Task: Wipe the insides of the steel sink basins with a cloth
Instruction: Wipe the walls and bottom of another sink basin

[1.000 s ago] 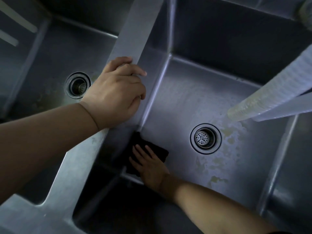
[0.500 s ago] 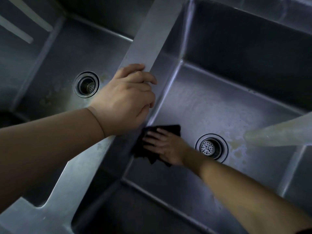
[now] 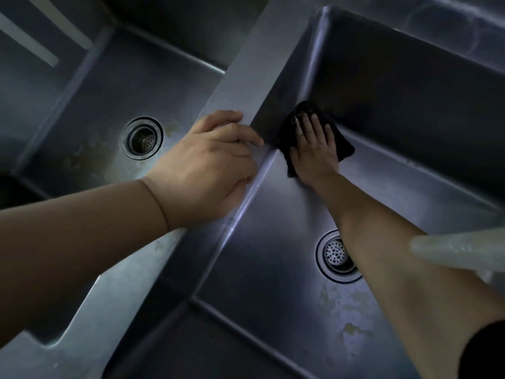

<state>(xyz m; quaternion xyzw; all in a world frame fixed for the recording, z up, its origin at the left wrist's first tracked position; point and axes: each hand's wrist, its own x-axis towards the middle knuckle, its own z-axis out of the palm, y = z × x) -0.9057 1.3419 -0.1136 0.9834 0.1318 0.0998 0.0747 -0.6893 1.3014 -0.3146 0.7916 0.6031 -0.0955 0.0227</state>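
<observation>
Wiping in hand: the far corner of the right-hand steel sink basin (image 3: pixel 287 269) was being rubbed, in the upper middle of the frame, where the floor met the divider wall and the back wall.

Cloth: a dark, crumpled cleaning cloth (image 3: pixel 343 144) was pressed flat into that corner, its edges showing around the hand upon it.

Right hand (image 3: pixel 314 149): it was laid palm-down on the cloth with fingers (image 3: pixel 314 124) straight and a little spread; the cloth was pushed rather than gripped.

Left hand (image 3: pixel 207 170): it was rested on the flat steel divider (image 3: pixel 246 72) between the basins, left of centre, with fingers loosely curled over its edge and nothing else held.

Left-hand steel basin (image 3: pixel 90 105): it was seen at upper left with its round drain strainer (image 3: pixel 142 138); pale stains lay on the floor beside the drain.

Right basin floor: a second round perforated drain strainer (image 3: pixel 334 253) was partly covered by the right forearm; blotchy marks were seen below it, at lower right, apparently not yet wiped.

Pale blurred object (image 3: pixel 459 250): it was seen at the right edge; what it was could not be told.

Risks, as judged: since the cloth was held by pressure alone, it could be bunched or left behind on a quick stroke, so that bare fingers were dragged along the corner seam. The stains at lower right could be missed if the work were kept to the corner. The bracing hand could slip if the divider were wet.
</observation>
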